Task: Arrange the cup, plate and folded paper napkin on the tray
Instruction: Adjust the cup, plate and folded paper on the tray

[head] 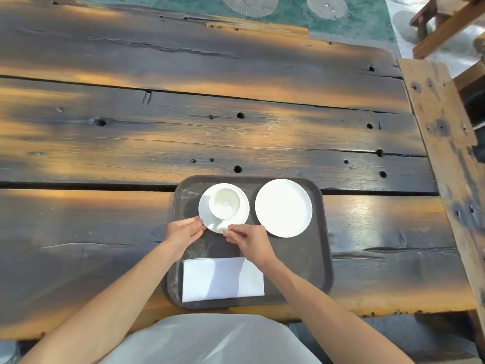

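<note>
A dark brown tray (pixel 309 261) lies on the wooden table near its front edge. A white cup (pixel 224 203) stands on a white saucer (pixel 242 206) in the tray's far left part, its handle pointing toward me. A white plate (pixel 283 207) sits beside it at the far right. A folded white paper napkin (pixel 223 279) lies flat along the tray's near edge. My right hand (pixel 249 241) pinches the cup's handle. My left hand (pixel 185 229) touches the saucer's near left rim with its fingertips.
The dark plank table (pixel 183 127) stretches far to the left and beyond the tray. A wooden bench or beam (pixel 443 143) runs along the table's right side. Green patterned floor shows past the far edge.
</note>
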